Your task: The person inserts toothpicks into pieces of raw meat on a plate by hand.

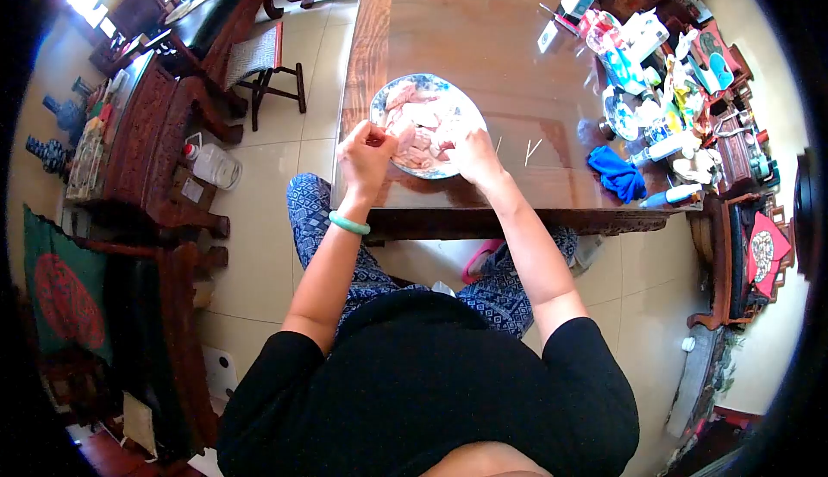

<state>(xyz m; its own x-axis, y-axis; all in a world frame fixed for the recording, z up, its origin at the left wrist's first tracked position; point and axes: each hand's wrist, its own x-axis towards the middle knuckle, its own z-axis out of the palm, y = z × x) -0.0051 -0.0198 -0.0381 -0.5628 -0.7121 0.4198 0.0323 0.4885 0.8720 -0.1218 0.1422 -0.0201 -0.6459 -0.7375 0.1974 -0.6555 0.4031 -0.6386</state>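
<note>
A blue-and-white patterned plate holds several pieces of raw meat that look like chicken wings. My left hand, with a green bangle on its wrist, is over the plate's left edge. Its fingers are closed on a piece of raw chicken. At the right rim is my right hand, its fingers bent together over the meat. Glare and the hand itself hide what is between those fingertips. Thin toothpick-like sticks lie on the table just right of this hand.
The plate stands near the front edge of a glossy wooden table. Bottles, bags and a blue cloth crowd its right side. A woven stool and a plastic jug are on the floor to the left.
</note>
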